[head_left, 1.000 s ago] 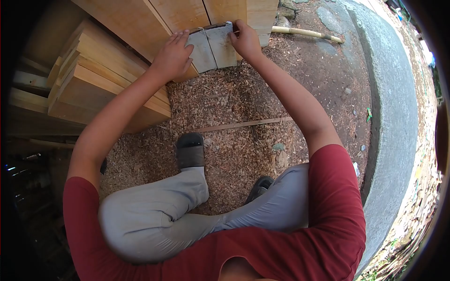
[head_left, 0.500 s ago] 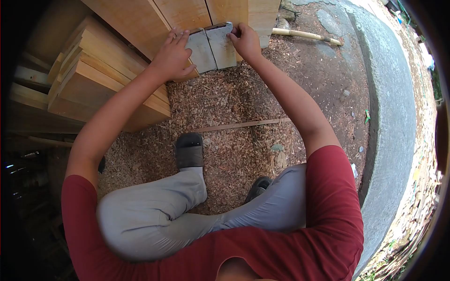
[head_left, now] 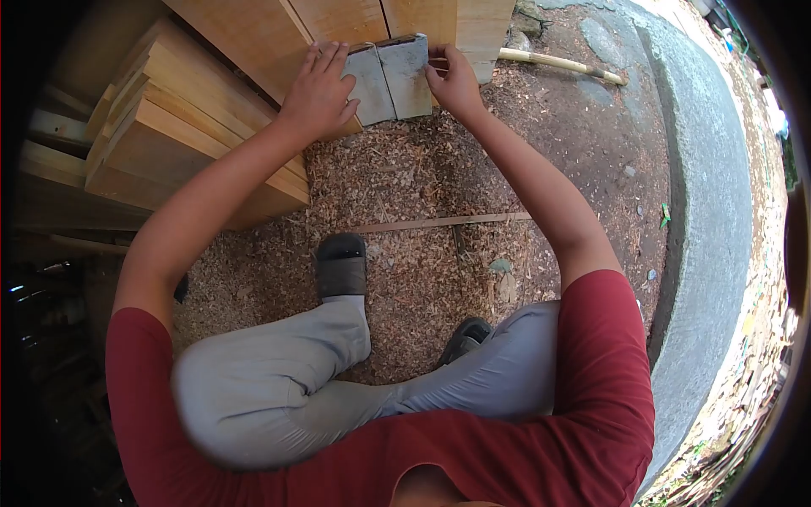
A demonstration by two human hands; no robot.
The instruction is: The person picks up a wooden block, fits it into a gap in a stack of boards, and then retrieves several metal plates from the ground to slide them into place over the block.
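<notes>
Two pale grey, flat pieces stand side by side at the lower ends of the wooden planks, a left piece [head_left: 369,89] and a right piece [head_left: 407,80], with a thin dark seam between them. A dark strip runs along the right one's top edge. My left hand [head_left: 319,91] lies at the left piece's outer edge, its fingers extended and somewhat apart. At the outer edge of the right piece is my right hand [head_left: 454,80], thumb and fingertips brought together. Whatever is between those fingertips is too small to make out.
Long wooden planks [head_left: 245,29] lean behind the pale pieces. More stacked boards [head_left: 160,139] stand at the left. A light pole [head_left: 562,63] lies on the ground at upper right. Wood shavings [head_left: 405,177] cover the floor around my sandals, and a concrete curb [head_left: 705,211] borders the right.
The view has shifted slightly. My right fingers have moved from over the right piece's upper corner to just beside its edge. The left hand has moved slightly left relative to the pieces.
</notes>
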